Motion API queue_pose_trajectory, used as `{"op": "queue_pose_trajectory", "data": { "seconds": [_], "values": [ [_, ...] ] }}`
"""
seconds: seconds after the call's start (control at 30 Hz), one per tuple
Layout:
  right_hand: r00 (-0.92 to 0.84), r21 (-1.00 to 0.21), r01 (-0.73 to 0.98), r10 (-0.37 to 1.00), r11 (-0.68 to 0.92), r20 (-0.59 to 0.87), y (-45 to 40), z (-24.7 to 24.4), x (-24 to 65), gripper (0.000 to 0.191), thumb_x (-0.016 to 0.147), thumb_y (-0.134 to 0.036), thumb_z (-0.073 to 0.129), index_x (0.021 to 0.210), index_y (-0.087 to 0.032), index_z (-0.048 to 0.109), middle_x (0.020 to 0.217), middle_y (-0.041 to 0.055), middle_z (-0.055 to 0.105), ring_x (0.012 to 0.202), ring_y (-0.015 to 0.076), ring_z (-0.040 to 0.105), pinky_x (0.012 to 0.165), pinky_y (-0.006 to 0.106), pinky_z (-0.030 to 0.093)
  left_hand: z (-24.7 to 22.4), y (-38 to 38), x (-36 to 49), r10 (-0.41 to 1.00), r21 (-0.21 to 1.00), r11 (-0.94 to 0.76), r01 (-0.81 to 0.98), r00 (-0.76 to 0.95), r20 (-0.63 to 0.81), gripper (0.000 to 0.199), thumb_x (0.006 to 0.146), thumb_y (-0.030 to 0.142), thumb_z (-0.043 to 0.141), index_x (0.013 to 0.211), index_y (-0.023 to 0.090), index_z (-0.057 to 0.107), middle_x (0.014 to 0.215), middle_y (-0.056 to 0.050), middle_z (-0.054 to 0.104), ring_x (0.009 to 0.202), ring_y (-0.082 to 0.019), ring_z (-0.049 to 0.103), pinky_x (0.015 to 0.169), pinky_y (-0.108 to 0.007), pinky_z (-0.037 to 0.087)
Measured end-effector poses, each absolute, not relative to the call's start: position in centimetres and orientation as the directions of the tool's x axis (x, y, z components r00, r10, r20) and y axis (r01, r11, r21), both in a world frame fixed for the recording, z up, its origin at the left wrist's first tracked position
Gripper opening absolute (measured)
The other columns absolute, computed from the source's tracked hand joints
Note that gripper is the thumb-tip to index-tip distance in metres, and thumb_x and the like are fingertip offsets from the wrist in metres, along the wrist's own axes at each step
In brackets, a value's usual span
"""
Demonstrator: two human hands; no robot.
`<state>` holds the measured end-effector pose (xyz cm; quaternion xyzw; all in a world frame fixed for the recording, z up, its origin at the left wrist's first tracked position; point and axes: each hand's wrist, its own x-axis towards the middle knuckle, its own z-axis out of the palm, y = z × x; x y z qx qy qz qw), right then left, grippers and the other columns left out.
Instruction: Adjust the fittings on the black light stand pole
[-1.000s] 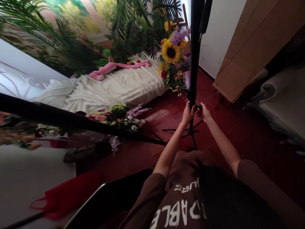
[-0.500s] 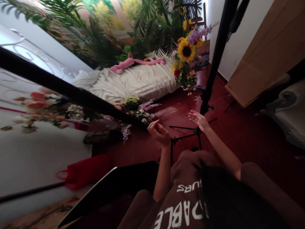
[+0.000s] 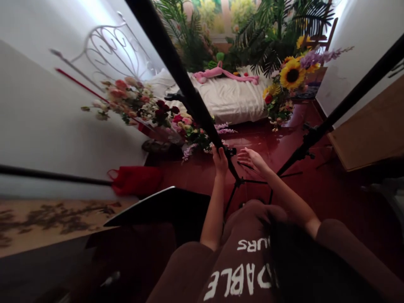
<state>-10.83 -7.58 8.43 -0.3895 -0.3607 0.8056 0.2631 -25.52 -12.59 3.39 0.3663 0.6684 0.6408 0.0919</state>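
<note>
Touching the left hand (image 3: 220, 160), seemingly, a straight black pole (image 3: 187, 86) slants

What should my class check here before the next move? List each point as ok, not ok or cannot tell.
1. Left hand at the black pole: ok.
2. Left hand's grip firm: cannot tell.
3. Right hand on the knob: not ok; it is open, beside it.
4. Stand legs all flat on the floor: cannot tell, partly hidden.
5. Sunflowers away from both hands: ok.
</note>
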Motion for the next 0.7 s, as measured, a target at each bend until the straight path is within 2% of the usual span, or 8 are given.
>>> {"op": "queue_pose_trajectory", "data": {
  "seconds": [0.13, 0.27, 0.37, 0.47, 0.53, 0.7],
  "values": [
    [-0.576, -0.766, -0.044, 0.643, -0.642, -0.505, -8.2, 9.0, -13.1, 0.027, 0.097, -0.040, 0.052, 0.078, -0.021, 0.054, 0.061, -0.0027, 0.060, 0.055, 0.0105, 0.062, 0.053, 0.019, 0.052, 2.4, -12.0, -26.1, 0.543, 0.933, -0.078, 0.352, -0.769, 0.336, 0.075, 0.084, 0.080, 0.031, 0.108, 0.014, 0.056, 0.090, -0.009, 0.065, 0.083, -0.016, 0.065, 0.075, -0.026, 0.052],
    [-0.644, -0.692, 0.062, 0.501, -0.719, -0.578, -8.4, 9.5, -14.1, 0.048, 0.097, -0.060, 0.040, 0.069, -0.021, 0.046, 0.053, -0.0034, 0.053, 0.043, 0.0080, 0.052, 0.041, 0.016, 0.041, 2.0, -11.9, -26.1, 0.520, 0.934, -0.063, 0.353, -0.787, 0.332, 0.074, 0.083, 0.082, 0.032, 0.105, 0.016, 0.058, 0.087, -0.008, 0.064, 0.083, -0.017, 0.064, 0.076, -0.027, 0.051],
    [-0.698, -0.657, 0.119, 0.408, -0.744, -0.588, -8.0, 10.1, -14.3, 0.056, 0.093, -0.069, 0.037, 0.065, -0.021, 0.045, 0.049, -0.0043, 0.047, 0.038, 0.0064, 0.044, 0.035, 0.014, 0.031, 1.8, -11.7, -26.0, 0.520, 0.938, -0.072, 0.339, -0.790, 0.325, 0.069, 0.084, 0.080, 0.034, 0.105, 0.018, 0.058, 0.083, -0.006, 0.064, 0.080, -0.016, 0.062, 0.076, -0.027, 0.050],
    [-0.737, -0.613, 0.136, 0.334, -0.778, -0.587, -7.4, 10.6, -14.3, 0.055, 0.094, -0.064, 0.039, 0.065, -0.019, 0.048, 0.046, -0.0055, 0.043, 0.035, 0.0046, 0.034, 0.031, 0.014, 0.024, 1.7, -11.6, -26.1, 0.512, 0.936, -0.105, 0.336, -0.788, 0.340, 0.065, 0.085, 0.077, 0.037, 0.105, 0.020, 0.059, 0.083, -0.005, 0.063, 0.078, -0.015, 0.061, 0.075, -0.027, 0.049],
    [-0.757, -0.592, 0.144, 0.297, -0.793, -0.582, -6.8, 10.8, -14.2, 0.052, 0.095, -0.060, 0.043, 0.066, -0.017, 0.052, 0.046, -0.0053, 0.044, 0.034, 0.0040, 0.033, 0.030, 0.013, 0.024, 1.6, -11.5, -26.2, 0.497, 0.932, -0.133, 0.338, -0.791, 0.357, 0.063, 0.085, 0.077, 0.040, 0.105, 0.020, 0.059, 0.083, -0.004, 0.063, 0.075, -0.014, 0.059, 0.073, -0.026, 0.048],
    [-0.762, -0.577, 0.193, 0.250, -0.794, -0.598, -5.5, 11.1, -14.0, 0.045, 0.095, -0.051, 0.053, 0.067, -0.016, 0.057, 0.051, 0.0004, 0.056, 0.039, 0.0053, 0.045, 0.037, 0.013, 0.038, 1.2, -11.2, -26.3, 0.478, 0.922, -0.181, 0.342, -0.789, 0.387, 0.058, 0.085, 0.074, 0.045, 0.103, 0.020, 0.061, 0.077, -0.003, 0.062, 0.065, -0.012, 0.055, 0.065, -0.025, 0.045]
  ]
}}
